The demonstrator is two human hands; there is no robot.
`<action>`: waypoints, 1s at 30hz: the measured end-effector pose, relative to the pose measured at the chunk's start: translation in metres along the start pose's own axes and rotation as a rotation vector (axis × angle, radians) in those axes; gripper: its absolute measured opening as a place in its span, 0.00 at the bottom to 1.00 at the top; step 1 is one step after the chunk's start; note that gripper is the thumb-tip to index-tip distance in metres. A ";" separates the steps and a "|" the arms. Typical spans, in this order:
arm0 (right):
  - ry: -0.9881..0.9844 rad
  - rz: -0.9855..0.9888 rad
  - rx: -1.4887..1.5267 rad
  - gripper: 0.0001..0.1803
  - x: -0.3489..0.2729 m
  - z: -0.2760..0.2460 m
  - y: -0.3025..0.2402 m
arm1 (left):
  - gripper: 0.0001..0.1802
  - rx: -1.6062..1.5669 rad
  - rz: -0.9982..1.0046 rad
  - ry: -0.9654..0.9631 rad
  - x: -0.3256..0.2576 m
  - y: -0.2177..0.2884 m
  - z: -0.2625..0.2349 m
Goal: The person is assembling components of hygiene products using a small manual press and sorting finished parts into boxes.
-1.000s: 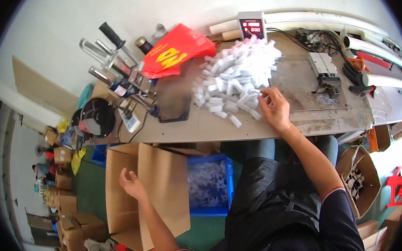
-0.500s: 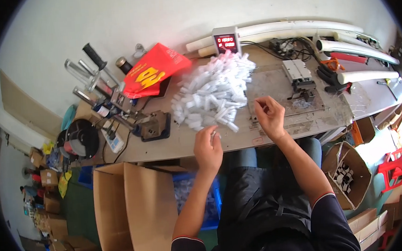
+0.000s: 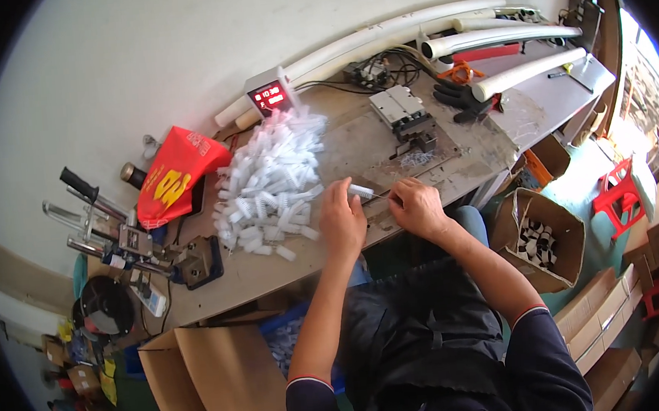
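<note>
At the bench's [image 3: 274, 282] left end, the clamp tools [image 3: 129, 238] and red bag [image 3: 171, 178] lie as before. The heap of white tubes [image 3: 271, 183] sits mid-bench, toward the back edge. The left hand [image 3: 342, 220], which half a second ago hovered at the front edge, now lies right of the heap, fingers curled round one end of a small white tube [image 3: 361, 192]. The right hand [image 3: 417, 208], earlier raised over the bench, has come down near the front edge, fingertips pinched at the thin piece leading off the tube's other end. Behind them stands the metal fixture [image 3: 403, 116].
</note>
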State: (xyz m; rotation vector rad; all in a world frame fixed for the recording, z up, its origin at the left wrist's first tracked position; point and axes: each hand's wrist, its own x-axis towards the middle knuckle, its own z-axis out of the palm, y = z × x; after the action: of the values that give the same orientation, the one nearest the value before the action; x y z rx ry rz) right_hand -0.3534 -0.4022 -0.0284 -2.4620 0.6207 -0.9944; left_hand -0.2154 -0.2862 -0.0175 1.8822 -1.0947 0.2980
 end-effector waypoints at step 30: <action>0.107 0.532 0.079 0.10 0.017 -0.033 0.057 | 0.06 -0.288 -0.085 -0.152 0.036 -0.009 0.050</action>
State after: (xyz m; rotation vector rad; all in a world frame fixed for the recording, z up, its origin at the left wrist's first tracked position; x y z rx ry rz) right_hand -0.3804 -0.4645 -0.0279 -2.0161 1.1689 -0.9087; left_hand -0.1985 -0.3449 -0.0296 1.7067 -1.0915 -0.0510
